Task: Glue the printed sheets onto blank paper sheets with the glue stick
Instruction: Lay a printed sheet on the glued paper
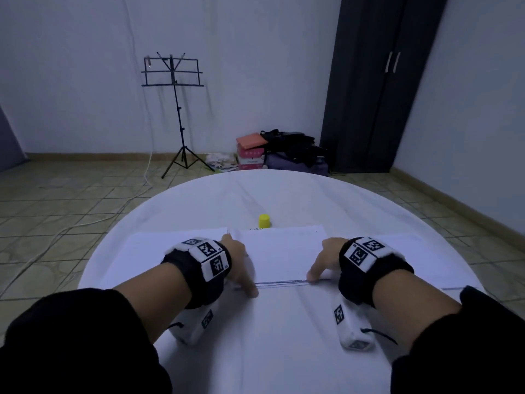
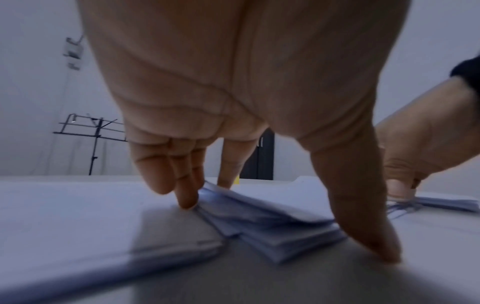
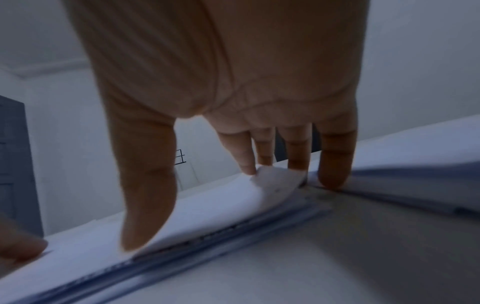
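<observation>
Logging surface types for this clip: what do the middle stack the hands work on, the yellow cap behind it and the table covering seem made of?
Middle stack: thin matte paper; its layered edges flex. Yellow cap: probably smooth moulded plastic, evenly coloured. Table covering: apparently white cloth, showing soft creases.

Dim room, music stand point(image 1: 172, 81), wardrobe point(image 1: 380, 81)

Left hand point(image 1: 237, 263) and right hand point(image 1: 326, 260) palms down, fingers point(image 2: 187, 185) spread, straight.
</observation>
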`<state>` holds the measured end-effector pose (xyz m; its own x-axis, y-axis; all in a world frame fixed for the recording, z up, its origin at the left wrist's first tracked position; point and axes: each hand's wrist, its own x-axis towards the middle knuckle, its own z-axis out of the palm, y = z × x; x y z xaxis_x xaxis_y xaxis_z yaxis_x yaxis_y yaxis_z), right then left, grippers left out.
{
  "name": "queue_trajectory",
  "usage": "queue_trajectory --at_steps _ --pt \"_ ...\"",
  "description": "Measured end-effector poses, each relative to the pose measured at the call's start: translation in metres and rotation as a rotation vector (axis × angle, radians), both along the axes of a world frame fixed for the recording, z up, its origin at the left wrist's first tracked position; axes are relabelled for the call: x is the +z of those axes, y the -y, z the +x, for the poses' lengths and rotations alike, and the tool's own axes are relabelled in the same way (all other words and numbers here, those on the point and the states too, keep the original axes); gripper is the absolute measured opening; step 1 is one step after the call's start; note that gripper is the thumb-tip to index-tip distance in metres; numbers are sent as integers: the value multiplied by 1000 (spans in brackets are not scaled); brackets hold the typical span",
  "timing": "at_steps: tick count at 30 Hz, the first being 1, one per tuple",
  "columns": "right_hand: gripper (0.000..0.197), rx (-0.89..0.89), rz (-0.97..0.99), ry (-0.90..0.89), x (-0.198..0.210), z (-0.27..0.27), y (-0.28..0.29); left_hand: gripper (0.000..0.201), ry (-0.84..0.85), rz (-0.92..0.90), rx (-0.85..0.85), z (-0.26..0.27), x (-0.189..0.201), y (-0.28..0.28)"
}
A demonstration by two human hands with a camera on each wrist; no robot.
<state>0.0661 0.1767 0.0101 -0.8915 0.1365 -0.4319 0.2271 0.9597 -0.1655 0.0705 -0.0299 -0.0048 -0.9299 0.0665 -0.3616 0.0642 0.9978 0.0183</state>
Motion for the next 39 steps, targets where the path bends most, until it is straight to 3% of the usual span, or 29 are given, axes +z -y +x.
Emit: queue_trajectory --at_steps 3,6,8,10,13,17,20,23,25,28,30,35,39 --pt "75 80 71 -20 -5 -2 -2 81 -22 -36 -15 0 1 -2" --pt "29 212 152 -58 -11 -1 -4 61 -48 -33 -21 2 -1 -3" --pt "13 259 200 -48 -7 5 -4 55 -62 -39 -40 4 -1 -5" --pt "21 266 195 -42 -6 7 -3 55 -65 -36 -37 7 -1 -9" --pt "13 239 225 -52 -7 8 1 50 -51 -35 -22 7 -2 -10" --pt "13 204 292 -72 4 17 24 68 -92 -60 -49 12 -6 4" --pt "53 183 264 -85 13 14 51 70 -111 -30 -15 15 -1 30" --pt "57 272 209 -116 13 11 89 72 -65 -54 51 12 5 71" --pt "49 361 176 -149 11 12 116 62 -29 -67 108 8 8 102" --pt "41 528 130 -200 3 13 156 32 -14 -77 134 0 14 144" --pt "39 580 99 -177 -6 10 176 41 -23 -97 144 -5 14 165" --pt "32 662 140 -119 -15 4 198 94 -18 -111 135 -20 3 192" --pt "30 656 149 -118 -15 -3 200 113 36 -73 189 -32 0 202"
